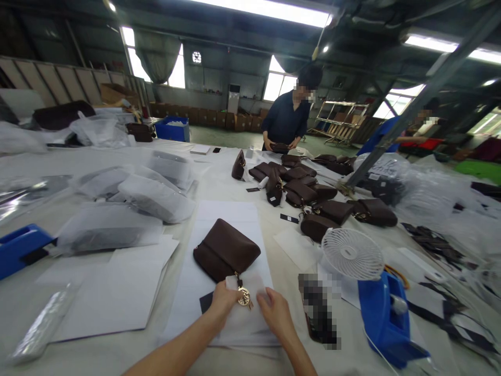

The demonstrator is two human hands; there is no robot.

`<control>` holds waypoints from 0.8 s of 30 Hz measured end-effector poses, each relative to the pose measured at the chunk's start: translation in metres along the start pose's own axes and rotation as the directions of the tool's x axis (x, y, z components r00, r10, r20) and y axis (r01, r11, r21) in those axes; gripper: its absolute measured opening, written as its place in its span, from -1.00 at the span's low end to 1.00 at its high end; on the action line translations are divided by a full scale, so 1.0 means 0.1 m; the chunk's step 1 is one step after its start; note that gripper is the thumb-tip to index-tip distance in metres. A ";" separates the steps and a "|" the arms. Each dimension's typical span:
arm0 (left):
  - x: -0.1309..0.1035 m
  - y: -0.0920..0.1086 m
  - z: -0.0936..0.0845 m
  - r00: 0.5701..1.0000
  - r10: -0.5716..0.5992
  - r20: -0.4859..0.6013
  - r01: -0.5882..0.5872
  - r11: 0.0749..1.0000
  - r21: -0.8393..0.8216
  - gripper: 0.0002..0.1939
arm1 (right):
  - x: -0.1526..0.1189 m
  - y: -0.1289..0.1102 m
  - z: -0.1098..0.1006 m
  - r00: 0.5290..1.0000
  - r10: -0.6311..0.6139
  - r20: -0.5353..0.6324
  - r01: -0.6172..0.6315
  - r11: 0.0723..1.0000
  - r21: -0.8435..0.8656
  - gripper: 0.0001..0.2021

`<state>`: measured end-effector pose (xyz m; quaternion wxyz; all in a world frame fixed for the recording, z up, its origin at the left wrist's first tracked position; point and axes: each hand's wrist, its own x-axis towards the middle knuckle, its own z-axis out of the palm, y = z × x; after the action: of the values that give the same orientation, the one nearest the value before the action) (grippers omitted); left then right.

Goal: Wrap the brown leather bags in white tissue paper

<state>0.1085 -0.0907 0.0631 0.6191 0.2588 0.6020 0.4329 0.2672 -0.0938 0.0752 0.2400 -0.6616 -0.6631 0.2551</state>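
Note:
A dark brown leather pouch (pixel 227 248) lies on white sheets (pixel 219 209) in front of me. From its zipper end hangs a round gold charm (pixel 243 296) on a short strap. My left hand (pixel 224 304) is closed at the charm, with the thumb against its left edge; the fingers behind are hidden. Under the charm spreads a thin, translucent piece of tissue paper (pixel 250 319). Its right edge is pinched in my right hand (pixel 276 314). A small black card (pixel 206 302) sits partly behind my left hand.
Several brown pouches (pixel 299 183) are heaped at the back right. To the right are a white fan (pixel 352 253), a blue tape dispenser (pixel 383 313) and a phone-like blurred object (pixel 319 310). Wrapped pouches (pixel 109 227) lie left, near another blue dispenser (pixel 23 249). A co-worker (pixel 287 120) stands across the table.

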 end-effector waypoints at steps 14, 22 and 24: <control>0.02 0.05 -0.15 0.994 0.036 0.104 -0.042 0.997 0.057 -0.92 | -0.33 -0.42 0.41 0.971 -0.231 0.060 0.236 0.896 -0.376 -0.54; 0.08 0.11 -0.29 0.985 0.076 0.152 -0.086 0.995 0.058 -0.74 | -0.13 -0.40 0.21 0.992 -0.084 0.096 0.055 0.959 0.276 -0.57; 0.08 0.12 -0.34 0.978 0.068 0.198 -0.081 0.995 0.056 -0.68 | -0.01 -0.37 0.20 0.988 0.077 0.132 -0.129 0.881 0.456 -0.52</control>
<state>0.0722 -0.0843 0.0644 0.6502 0.3422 0.5413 0.4089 0.2264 -0.0946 0.0844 0.3400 -0.6044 -0.5592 0.4543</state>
